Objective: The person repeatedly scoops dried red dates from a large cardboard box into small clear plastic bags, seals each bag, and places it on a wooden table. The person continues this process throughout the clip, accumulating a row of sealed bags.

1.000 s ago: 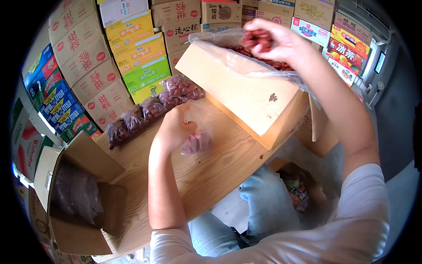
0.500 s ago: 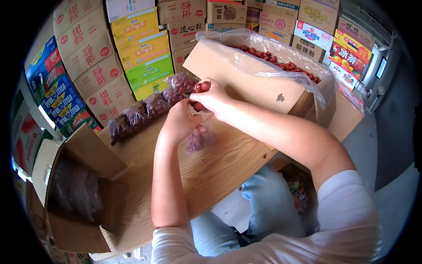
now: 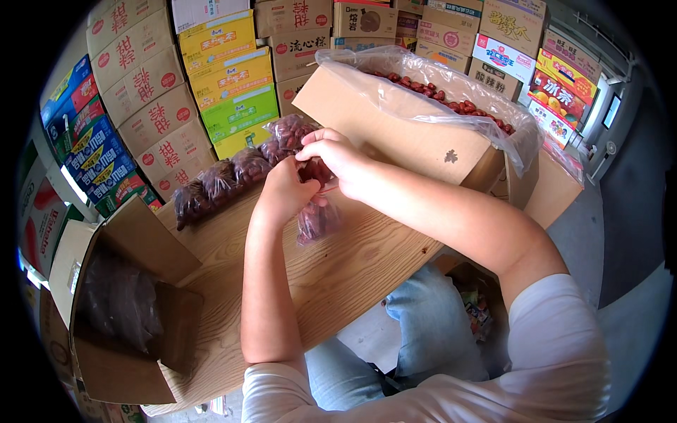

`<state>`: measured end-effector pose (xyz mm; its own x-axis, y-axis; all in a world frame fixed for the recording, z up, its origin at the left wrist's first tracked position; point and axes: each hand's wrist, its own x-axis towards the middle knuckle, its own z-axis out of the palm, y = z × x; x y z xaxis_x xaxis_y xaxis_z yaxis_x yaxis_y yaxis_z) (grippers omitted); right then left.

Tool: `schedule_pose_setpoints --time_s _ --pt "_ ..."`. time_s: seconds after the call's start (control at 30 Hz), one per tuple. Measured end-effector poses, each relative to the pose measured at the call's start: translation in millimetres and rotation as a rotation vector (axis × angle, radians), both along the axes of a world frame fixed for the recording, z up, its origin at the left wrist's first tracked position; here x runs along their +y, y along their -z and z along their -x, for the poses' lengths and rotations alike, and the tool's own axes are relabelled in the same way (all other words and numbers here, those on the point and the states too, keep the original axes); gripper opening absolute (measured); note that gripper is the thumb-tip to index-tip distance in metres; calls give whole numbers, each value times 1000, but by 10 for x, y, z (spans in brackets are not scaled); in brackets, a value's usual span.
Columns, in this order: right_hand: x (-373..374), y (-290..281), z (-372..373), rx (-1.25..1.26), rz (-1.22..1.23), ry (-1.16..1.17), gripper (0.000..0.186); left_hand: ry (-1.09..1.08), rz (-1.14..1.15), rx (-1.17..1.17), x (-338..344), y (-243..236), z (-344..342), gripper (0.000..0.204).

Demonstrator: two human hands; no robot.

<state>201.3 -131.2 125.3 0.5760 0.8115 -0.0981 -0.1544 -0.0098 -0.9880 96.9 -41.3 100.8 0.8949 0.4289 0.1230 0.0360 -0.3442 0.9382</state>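
A small clear plastic bag (image 3: 319, 221) partly filled with red dates rests on the wooden table (image 3: 367, 247) in front of me. My left hand (image 3: 285, 192) is closed on the bag's upper edge, thumb on the near side. Over the bag's mouth curls my right hand (image 3: 330, 158), cupped round some red dates (image 3: 316, 171); its palm is hidden. Just beyond my hands, a row of filled bags of dates (image 3: 248, 167) runs along the table's far edge.
A large carton (image 3: 395, 116), lined with clear plastic and full of loose dates, stands at the far right. At the left, an opened carton (image 3: 134, 374) holds plastic bags. Stacked boxes (image 3: 159, 120) line the back. Below the table at right sits a box of small packets (image 3: 479, 314).
My right hand has tipped down and left over the bag's mouth. The dates that showed above its fingers have dropped lower, between both hands.
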Motion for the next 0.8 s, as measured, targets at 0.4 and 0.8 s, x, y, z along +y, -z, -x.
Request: schedule_pose_setpoints --time_s 0.4,0.8 --pt "-531 -414 82 -217 -99 -124 17 62 13 -116 -230 -162 97 54" --pt "-1774 -1127 -2700 -1262 524 334 36 106 -195 -7 -109 40 -27 59"
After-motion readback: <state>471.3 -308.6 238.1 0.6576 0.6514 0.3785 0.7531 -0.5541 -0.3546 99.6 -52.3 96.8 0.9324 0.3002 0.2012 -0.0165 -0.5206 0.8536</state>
